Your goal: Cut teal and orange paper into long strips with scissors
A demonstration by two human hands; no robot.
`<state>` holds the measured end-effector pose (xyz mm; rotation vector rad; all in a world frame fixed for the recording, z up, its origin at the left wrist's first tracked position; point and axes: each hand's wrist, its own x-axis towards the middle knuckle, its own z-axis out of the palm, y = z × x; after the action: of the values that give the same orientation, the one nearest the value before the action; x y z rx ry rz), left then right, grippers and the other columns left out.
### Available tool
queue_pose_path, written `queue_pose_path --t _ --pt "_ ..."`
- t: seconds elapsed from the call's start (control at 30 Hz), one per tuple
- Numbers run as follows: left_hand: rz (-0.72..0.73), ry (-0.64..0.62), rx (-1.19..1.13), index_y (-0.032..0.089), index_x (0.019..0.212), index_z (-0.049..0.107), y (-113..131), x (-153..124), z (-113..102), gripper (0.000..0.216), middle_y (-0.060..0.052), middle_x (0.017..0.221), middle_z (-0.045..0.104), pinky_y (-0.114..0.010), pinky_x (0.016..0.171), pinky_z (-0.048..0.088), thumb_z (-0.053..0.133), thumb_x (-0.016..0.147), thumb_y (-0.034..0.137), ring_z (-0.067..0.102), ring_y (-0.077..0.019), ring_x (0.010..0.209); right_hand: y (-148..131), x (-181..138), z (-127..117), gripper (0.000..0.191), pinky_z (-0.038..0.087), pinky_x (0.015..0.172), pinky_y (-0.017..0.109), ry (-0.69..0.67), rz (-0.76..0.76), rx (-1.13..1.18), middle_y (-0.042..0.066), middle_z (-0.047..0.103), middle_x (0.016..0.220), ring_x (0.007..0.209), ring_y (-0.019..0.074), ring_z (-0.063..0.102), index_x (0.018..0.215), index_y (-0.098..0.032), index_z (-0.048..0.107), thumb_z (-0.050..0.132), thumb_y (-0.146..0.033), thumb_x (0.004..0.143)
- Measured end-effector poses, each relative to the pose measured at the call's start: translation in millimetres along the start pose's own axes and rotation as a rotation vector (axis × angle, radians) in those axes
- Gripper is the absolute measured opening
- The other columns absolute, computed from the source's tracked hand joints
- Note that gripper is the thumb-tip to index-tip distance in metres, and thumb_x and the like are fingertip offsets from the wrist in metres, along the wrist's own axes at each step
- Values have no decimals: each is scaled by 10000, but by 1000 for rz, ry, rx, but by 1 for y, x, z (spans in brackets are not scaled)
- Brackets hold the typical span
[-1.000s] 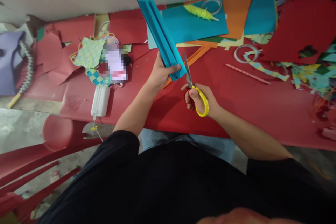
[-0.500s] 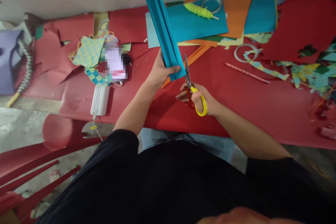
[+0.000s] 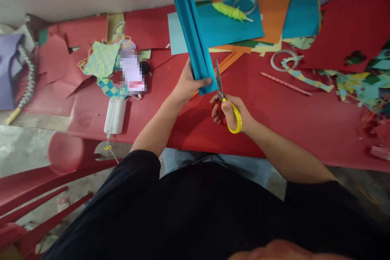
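My left hand [image 3: 189,83] grips the lower end of a long blue sheet of folded paper [image 3: 191,28], thumb on top. The paper has lengthwise creases and tilts up toward the wall. My right hand [image 3: 233,111] is closed around scissors [image 3: 236,120] with one yellow and one red handle. Their blades point up, close beside the paper's lower right corner; whether they touch it I cannot tell. Behind the blades a folded orange paper strip [image 3: 230,61] lies on the red table [image 3: 274,130].
At the back lie blue card sheets [image 3: 240,34], an orange sheet [image 3: 276,8] and a skein of yellow-green yarn [image 3: 228,11]. A tape roll [image 3: 284,61] and a pencil [image 3: 284,83] are to the right, paper scraps [image 3: 365,85] farther right. A phone [image 3: 132,73] and white power bank [image 3: 115,115] lie left.
The blue paper has shifted slightly right and upright. My right hand's fingers have curled in more around the red scissor handle, and the scissors have moved slightly right.
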<state>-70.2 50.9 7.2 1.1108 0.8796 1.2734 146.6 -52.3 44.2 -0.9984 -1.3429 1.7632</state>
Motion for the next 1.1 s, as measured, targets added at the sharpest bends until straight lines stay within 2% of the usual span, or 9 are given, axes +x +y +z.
queue_pose_path --t 0.23,0.4,0.6,0.67,0.73,0.83,0.93,1.0,1.1 --pt "-12 4 -39 280 1290 591 4 -1 5 861 -69 1298 748 -458 1009 678 1073 580 350 779 -301 1183 -2 1 5 761 505 418 212 46 39 -30 18 676 661 469 139 644 1096 -170 621 694 -903 902" --pt "-58 32 -43 265 1258 590 10 -5 8 830 -59 1269 753 -465 1030 674 1053 571 324 784 -294 1169 -4 0 4 719 504 409 204 31 41 -55 13 678 648 454 143 650 1099 -177 620 680 -875 936" --pt "-156 29 -169 238 1154 631 23 -9 13 559 -50 1089 780 -438 955 678 957 777 491 801 -268 1040 2 2 4 726 510 415 232 -12 78 -15 16 693 674 467 162 660 1115 -181 629 748 -860 888" --pt "-119 83 -182 235 1131 642 23 -7 12 593 -34 1053 778 -399 929 671 1004 733 485 789 -235 977 5 2 3 747 554 473 245 -24 77 6 31 726 738 536 174 706 1137 -191 624 754 -877 870" --pt "-90 122 -176 230 1133 654 20 -5 11 639 -26 1040 777 -381 930 666 1044 681 459 780 -217 959 7 2 1 768 628 604 277 -67 77 29 56 767 827 675 204 778 1158 -203 609 767 -888 849" --pt "-89 115 -161 227 1130 660 18 -4 9 665 -23 1030 776 -388 920 664 1062 643 438 773 -213 945 6 1 -4 865 677 794 355 -150 81 67 102 811 963 891 271 831 1169 -219 580 806 -941 750" --pt "-108 108 -142 223 1106 658 19 -6 10 646 -22 1009 759 -415 897 662 1058 627 391 770 -223 916 5 1 -6 968 677 873 405 -179 60 69 137 822 1079 983 305 833 1184 -231 572 762 -1028 669" --pt "-118 115 -130 222 1105 652 21 -8 12 621 -27 1016 747 -450 936 660 1042 647 378 784 -251 964 5 1 -6 988 674 858 402 -163 47 45 137 820 1065 961 302 831 1190 -232 585 694 -1070 678" --pt "-130 114 -136 231 1091 642 22 -10 15 591 -35 1048 755 -472 979 661 1030 673 385 795 -274 1028 7 0 -5 991 647 699 348 -100 25 -11 109 800 967 836 270 808 1205 -227 623 617 -1092 722"
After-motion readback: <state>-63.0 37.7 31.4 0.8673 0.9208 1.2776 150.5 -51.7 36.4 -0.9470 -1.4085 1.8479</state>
